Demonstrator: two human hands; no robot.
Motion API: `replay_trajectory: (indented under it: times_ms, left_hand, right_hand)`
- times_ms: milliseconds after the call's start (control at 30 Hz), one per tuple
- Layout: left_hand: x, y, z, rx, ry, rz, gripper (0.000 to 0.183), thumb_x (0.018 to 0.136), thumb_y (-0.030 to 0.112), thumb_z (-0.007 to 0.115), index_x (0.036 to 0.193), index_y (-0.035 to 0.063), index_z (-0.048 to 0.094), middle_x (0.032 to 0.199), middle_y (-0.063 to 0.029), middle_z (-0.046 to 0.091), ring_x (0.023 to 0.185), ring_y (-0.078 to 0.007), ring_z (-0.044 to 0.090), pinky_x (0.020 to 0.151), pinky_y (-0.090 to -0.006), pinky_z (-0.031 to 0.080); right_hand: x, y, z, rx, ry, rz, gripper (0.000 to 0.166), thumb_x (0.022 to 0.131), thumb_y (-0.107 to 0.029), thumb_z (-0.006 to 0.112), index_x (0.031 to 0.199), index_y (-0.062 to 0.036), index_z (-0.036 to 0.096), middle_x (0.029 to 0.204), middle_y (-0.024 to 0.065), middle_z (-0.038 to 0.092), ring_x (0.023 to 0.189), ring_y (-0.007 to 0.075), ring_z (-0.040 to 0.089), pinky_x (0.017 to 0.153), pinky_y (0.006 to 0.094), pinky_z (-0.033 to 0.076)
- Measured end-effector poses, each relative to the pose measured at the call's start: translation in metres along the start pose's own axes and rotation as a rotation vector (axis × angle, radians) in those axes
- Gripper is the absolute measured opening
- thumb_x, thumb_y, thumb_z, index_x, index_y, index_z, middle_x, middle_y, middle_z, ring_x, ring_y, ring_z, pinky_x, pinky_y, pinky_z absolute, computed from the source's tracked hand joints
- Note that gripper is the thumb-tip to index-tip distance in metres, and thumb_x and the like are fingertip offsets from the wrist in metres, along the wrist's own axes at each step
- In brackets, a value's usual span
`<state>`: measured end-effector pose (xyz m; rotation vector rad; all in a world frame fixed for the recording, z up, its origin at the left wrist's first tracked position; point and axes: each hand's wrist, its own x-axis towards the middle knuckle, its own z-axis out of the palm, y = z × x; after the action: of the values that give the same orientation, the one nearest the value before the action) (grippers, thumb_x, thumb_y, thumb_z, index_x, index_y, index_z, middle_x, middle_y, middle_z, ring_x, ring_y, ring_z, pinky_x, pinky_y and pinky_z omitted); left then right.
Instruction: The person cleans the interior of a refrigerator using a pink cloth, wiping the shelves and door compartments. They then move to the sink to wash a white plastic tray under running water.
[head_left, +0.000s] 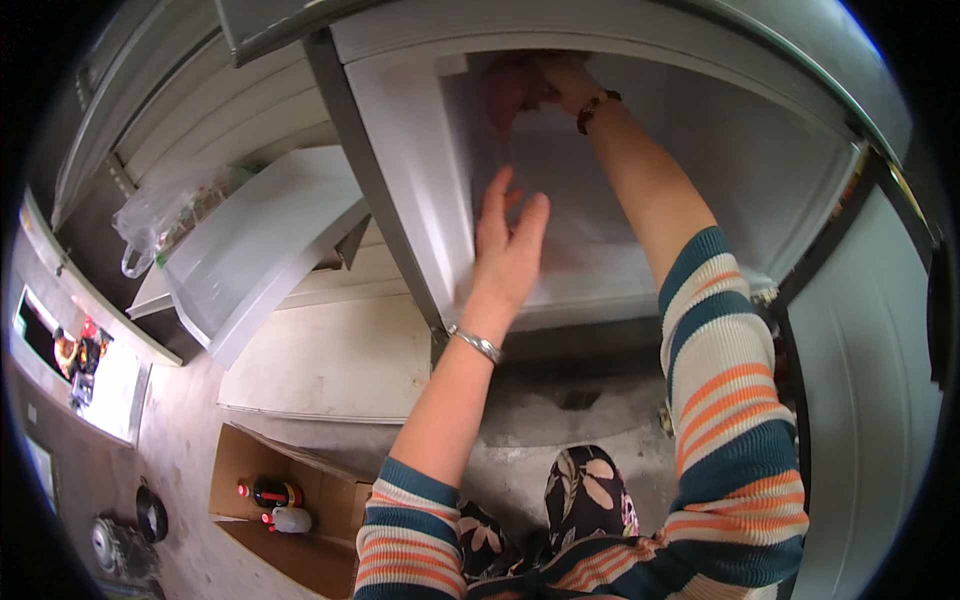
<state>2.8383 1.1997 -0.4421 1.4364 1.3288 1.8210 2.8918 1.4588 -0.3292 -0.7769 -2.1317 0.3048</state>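
Note:
I am reaching into the white compartment of a refrigerator, whose bottom and side walls are bare near me. My right hand is deep inside, by the far left corner, shut on a pink cloth. Shadow and blur hide its fingertips. Lower down, at the left inner wall, my left hand is raised with its fingers apart and nothing in it. A silver bracelet circles the left wrist; a beaded one is on the right.
The refrigerator door stands open at the right. To the left, a pale plastic bin and a clear plastic bag rest by white panels. Below them, a cardboard box holds bottles. A person is beyond the doorway.

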Motion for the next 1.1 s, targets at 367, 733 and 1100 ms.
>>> replay_trajectory:
  times_ms: [367, 733, 1100]
  left_hand:
    - [0.001, 0.009, 0.004, 0.009, 0.027, 0.075, 0.058, 0.095, 0.034, 0.056, 0.140, 0.0014, 0.039, 0.132, -0.0202, 0.051, 0.122, -0.0255, 0.050, 0.097, -0.0350, 0.043]
    - [0.000, 0.004, 0.001, 0.088, 0.135, 0.111, 0.059, 0.094, 0.031, 0.059, 0.140, 0.0004, 0.039, 0.135, -0.0150, 0.049, 0.122, -0.0232, 0.049, 0.102, -0.0343, 0.040]
    - [-0.001, -0.007, 0.000, 0.227, 0.206, 0.226, 0.014, 0.084, 0.007, 0.052, 0.095, -0.0011, 0.053, 0.091, -0.0078, 0.056, 0.087, -0.0195, 0.053, 0.082, -0.0323, 0.043]
  right_hand:
    - [0.100, 0.019, 0.121, -0.358, 0.701, -0.361, 0.037, 0.090, -0.024, 0.059, 0.122, -0.0056, 0.056, 0.112, 0.0165, 0.063, 0.102, 0.0312, 0.061, 0.078, 0.0500, 0.052]
    - [-0.036, -0.028, 0.054, 0.065, -0.781, 0.082, 0.024, 0.089, -0.012, 0.049, 0.109, -0.0074, 0.061, 0.096, 0.0064, 0.064, 0.067, 0.0180, 0.059, 0.057, 0.0288, 0.047]
    - [-0.148, -0.137, -0.043, 0.836, -0.003, -0.016, 0.020, 0.092, -0.012, 0.057, 0.108, 0.0000, 0.060, 0.094, 0.0065, 0.065, 0.088, 0.0129, 0.058, 0.073, 0.0261, 0.049]
